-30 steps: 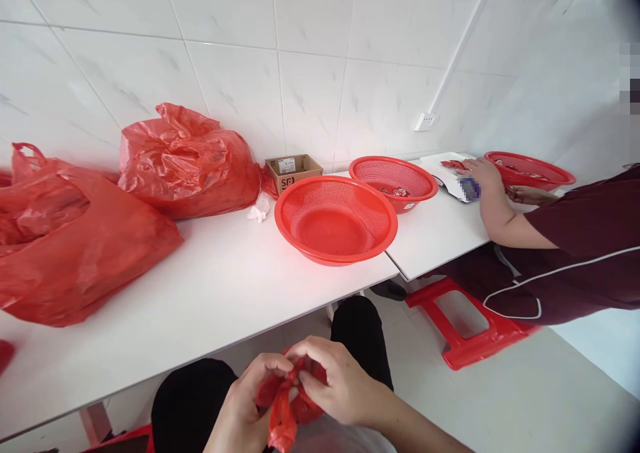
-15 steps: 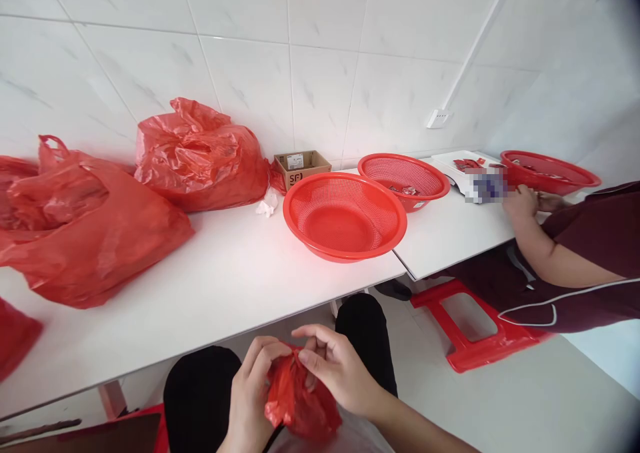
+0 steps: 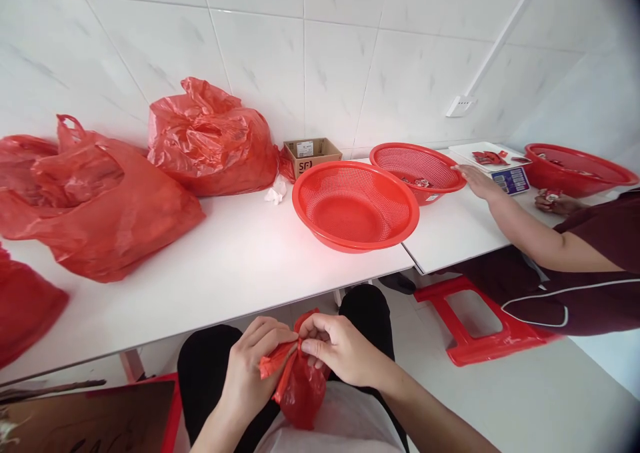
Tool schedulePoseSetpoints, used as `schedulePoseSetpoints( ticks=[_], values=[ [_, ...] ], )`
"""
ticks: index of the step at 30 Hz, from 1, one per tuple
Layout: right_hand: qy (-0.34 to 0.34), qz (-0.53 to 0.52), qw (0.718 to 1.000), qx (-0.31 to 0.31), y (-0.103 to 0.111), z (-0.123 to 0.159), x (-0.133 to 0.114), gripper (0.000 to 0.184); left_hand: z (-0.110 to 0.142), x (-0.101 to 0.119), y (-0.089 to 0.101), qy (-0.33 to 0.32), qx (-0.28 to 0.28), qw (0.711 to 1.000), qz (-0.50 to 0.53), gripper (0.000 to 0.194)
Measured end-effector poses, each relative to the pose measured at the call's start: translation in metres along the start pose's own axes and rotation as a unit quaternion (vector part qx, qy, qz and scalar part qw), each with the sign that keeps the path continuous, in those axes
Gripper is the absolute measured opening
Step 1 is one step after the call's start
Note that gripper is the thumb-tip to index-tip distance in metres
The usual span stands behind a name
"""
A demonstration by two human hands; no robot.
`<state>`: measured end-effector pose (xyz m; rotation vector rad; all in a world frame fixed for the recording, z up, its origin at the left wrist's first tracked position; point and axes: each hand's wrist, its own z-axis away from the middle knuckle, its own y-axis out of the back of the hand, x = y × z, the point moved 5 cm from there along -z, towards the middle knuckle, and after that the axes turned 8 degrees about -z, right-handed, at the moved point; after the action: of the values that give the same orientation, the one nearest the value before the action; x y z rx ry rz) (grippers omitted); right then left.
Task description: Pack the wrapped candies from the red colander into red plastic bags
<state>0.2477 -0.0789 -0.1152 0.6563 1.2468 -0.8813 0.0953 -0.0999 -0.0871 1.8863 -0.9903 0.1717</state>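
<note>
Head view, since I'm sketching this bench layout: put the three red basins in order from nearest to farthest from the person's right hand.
From the right hand:
1. The front red mesh colander, on the table straight ahead.
2. The back red mesh colander, behind it, slightly right.
3. The red basin, at the far right.

We see a bright scene under soft, diffuse light, with only faint shadows. Glare whitens the tabletop (image 3: 240, 253) and the tile wall (image 3: 425, 73). Wide-lens distortion bends the grout lines (image 3: 304, 86) toward the edges, the top right corner darkens, and the red plastic bag (image 3: 27, 306) at the left edge looks slightly soft.
</note>
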Motion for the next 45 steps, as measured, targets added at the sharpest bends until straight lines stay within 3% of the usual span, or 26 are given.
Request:
schedulePoseSetpoints(
  ticks=[8, 11, 20, 25, 28, 32, 39, 42, 45],
  values=[
    [0.097, 0.121, 0.988, 0.016, -0.01, 0.003, -0.015, 0.017, 0.003, -0.001, 0.013, -0.045, 0.024, 0.999, -0.006, 0.02],
    [0.116, 0.103, 0.988, 0.011, -0.009, 0.005, -0.019, 0.019, 0.001, 0.0, 0.015, -0.055, 0.006, 0.998, -0.001, 0.021],
    [0.113, 0.028, 0.993, 0.005, -0.004, 0.006, -0.031, 0.009, 0.001, -0.003, 0.016, -0.051, 0.024, 0.998, 0.021, 0.021],
    [0.173, 0.152, 0.972, 0.034, -0.003, 0.008, -0.03, 0.01, -0.006, 0.0, 0.019, -0.063, -0.014, 0.998, 0.015, 0.022],
    [0.218, 0.254, 0.942, 0.034, -0.005, 0.012, -0.036, 0.009, -0.007, -0.006, 0.023, -0.015, -0.021, 0.999, 0.023, 0.02],
    [0.246, 0.315, 0.917, 0.001, -0.014, 0.019, -0.039, 0.015, -0.003, -0.026, 0.039, 0.109, 0.035, 0.993, -0.012, 0.006],
    [0.218, 0.246, 0.944, -0.012, -0.015, 0.023, -0.036, 0.011, -0.002, -0.036, 0.053, 0.248, 0.049, 0.966, 0.047, 0.033],
    [0.241, 0.202, 0.949, 0.012, -0.011, 0.019, -0.043, 0.007, -0.013, -0.021, 0.052, 0.247, -0.015, 0.961, 0.123, 0.037],
    [0.283, 0.172, 0.944, 0.011, -0.016, 0.012, -0.051, 0.027, -0.027, 0.0, 0.046, 0.203, -0.108, 0.96, 0.162, 0.032]
  ],
)
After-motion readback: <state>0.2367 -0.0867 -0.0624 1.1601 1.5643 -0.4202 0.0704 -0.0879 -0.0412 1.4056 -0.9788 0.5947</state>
